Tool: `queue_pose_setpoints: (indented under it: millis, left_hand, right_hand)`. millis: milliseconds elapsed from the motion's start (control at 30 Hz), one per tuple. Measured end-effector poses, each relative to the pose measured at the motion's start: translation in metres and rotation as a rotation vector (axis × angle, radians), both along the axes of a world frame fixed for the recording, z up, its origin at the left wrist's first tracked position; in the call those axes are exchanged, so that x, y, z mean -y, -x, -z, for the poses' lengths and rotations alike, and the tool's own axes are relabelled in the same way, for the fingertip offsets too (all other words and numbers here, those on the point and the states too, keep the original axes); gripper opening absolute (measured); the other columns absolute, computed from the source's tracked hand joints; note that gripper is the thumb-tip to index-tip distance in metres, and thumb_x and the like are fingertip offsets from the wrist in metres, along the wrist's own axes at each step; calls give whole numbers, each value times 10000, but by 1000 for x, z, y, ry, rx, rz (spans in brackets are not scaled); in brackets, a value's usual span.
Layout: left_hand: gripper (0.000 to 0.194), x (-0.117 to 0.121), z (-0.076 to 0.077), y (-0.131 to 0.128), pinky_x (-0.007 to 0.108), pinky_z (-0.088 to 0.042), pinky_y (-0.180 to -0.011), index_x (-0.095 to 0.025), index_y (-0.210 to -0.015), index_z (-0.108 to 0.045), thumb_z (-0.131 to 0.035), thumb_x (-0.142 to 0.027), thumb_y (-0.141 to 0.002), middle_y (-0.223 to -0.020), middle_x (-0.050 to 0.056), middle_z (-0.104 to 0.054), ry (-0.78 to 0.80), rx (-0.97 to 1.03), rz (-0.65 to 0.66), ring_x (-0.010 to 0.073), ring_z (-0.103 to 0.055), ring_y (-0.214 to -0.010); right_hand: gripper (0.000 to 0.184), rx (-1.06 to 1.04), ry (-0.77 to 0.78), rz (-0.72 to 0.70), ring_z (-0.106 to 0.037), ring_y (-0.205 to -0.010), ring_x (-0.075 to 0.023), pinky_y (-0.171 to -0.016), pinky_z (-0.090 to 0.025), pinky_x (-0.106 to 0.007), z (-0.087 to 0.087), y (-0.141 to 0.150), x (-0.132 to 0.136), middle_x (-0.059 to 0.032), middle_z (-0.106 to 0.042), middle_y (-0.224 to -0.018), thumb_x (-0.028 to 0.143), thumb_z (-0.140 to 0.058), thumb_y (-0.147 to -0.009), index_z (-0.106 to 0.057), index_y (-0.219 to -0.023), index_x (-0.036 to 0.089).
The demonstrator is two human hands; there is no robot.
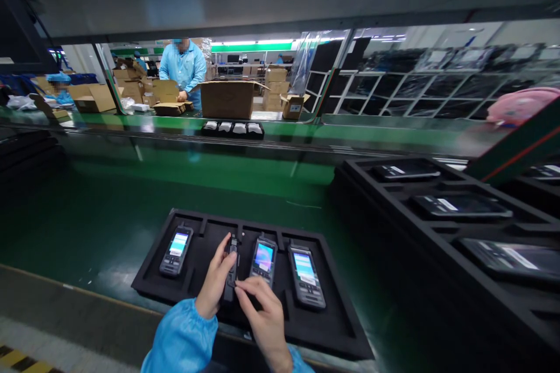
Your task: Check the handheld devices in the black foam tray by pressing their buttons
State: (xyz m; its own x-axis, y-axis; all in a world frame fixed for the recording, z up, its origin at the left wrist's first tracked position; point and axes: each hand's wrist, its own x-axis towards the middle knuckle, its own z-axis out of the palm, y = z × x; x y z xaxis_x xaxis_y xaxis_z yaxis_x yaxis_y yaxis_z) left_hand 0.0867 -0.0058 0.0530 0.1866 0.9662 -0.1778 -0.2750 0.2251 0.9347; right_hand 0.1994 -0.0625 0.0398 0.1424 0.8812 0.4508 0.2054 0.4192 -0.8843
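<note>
A black foam tray (341,326) lies on the green conveyor belt in front of me. Three handsets with lit screens lie flat in its slots: one at the left (176,250), one in the middle (263,260), one at the right (306,277). My left hand (213,282) grips a fourth black handset (231,271), turned on its edge over the second slot. My right hand (265,320) touches that handset's lower side with the fingertips. Both my sleeves are light blue.
Black trays (441,227) holding dark tablets stand at the right. A small tray with white pieces (233,129) rides the far belt. Beyond, a person in a blue coat (184,67) stands among cardboard boxes (227,99). A metal shelf spans overhead.
</note>
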Motion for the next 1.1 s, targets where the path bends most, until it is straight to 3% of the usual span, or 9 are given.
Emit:
queue_pose_setpoints:
  millis: [267, 500, 633, 733, 800, 900, 967, 1033, 1100]
  left_hand:
    - [689, 1, 5, 1, 285, -487, -823, -242, -1354, -455, -661, -527, -761, -1047, 67, -620, -34, -10, -33, 182, -584, -895]
    - [690, 2, 6, -1, 272, -505, -787, -254, -1370, -425, -643, -529, -775, -1075, 74, -618, -58, 17, -102, 177, -609, -874]
    - [752, 6, 1, 0, 291, -512, -820, -265, -1430, -278, -581, -560, -809, -1101, 80, -613, -94, 72, -157, 192, -626, -919]
    - [816, 8, 0, 1, 365, -465, -948, -257, -1459, -132, -537, -582, -829, -1100, 99, -626, -137, 140, -159, 235, -598, -1061]
    - [824, 8, 0, 2, 381, -392, -1036, -250, -1454, -131, -556, -571, -825, -1136, 107, -619, -173, 154, -159, 244, -536, -1171]
    - [761, 6, 2, 4, 369, -412, -1016, -278, -1435, -188, -578, -528, -830, -1190, 97, -583, -187, 149, -135, 245, -527, -1180]
    - [700, 4, 4, 5, 353, -491, -907, -313, -1424, -219, -571, -488, -844, -1244, 89, -529, -149, 179, -84, 250, -570, -1113]
    - [693, 4, 5, 7, 316, -527, -801, -338, -1423, -228, -584, -446, -839, -1277, 81, -483, -126, 207, -31, 250, -589, -1068]
    - [740, 4, 8, 9, 295, -525, -775, -344, -1438, -195, -604, -412, -825, -1294, 79, -464, -164, 220, 27, 257, -569, -1093]
  right_hand:
    - [108, 76, -83, 54, -596, -770, -148, -701, -498, -246, 0, 5, -3, -20, -613, -839, 211, -587, -902, -686, -938, 236]
    - [325, 190, -143, 25, -578, -899, -161, -793, -499, -270, 7, 6, 2, -31, -559, -980, 167, -594, -867, -648, -1140, 335]
    - [490, 26, 51, -76, -535, -1111, -197, -910, -505, -325, 5, 6, 2, -56, -468, -1263, 246, -567, -903, -439, -1364, 355]
    - [631, -220, 293, -284, -319, -1334, -241, -1055, -387, -376, 0, 9, 0, -36, -305, -1458, 279, -649, -849, -369, -1411, 346]
    - [740, -305, 347, -387, -241, -1371, -239, -1097, -315, -372, -4, 11, -3, -19, -268, -1492, 251, -700, -800, -327, -1432, 339]
    - [810, -392, 362, -472, -291, -1350, -240, -1086, -327, -357, -4, 11, -6, -25, -267, -1493, 242, -730, -773, -287, -1448, 310]
    - [807, -452, 385, -486, -437, -1256, -251, -1037, -391, -366, -1, 9, -8, -47, -317, -1468, 272, -749, -768, -304, -1441, 293]
    - [784, -495, 403, -480, -568, -1096, -232, -978, -446, -374, 3, 5, -8, -47, -360, -1444, 297, -759, -771, -327, -1424, 324]
    - [726, -504, 389, -462, -565, -1100, -222, -959, -459, -364, 6, 2, -8, -4, -342, -1456, 295, -755, -781, -367, -1386, 395]
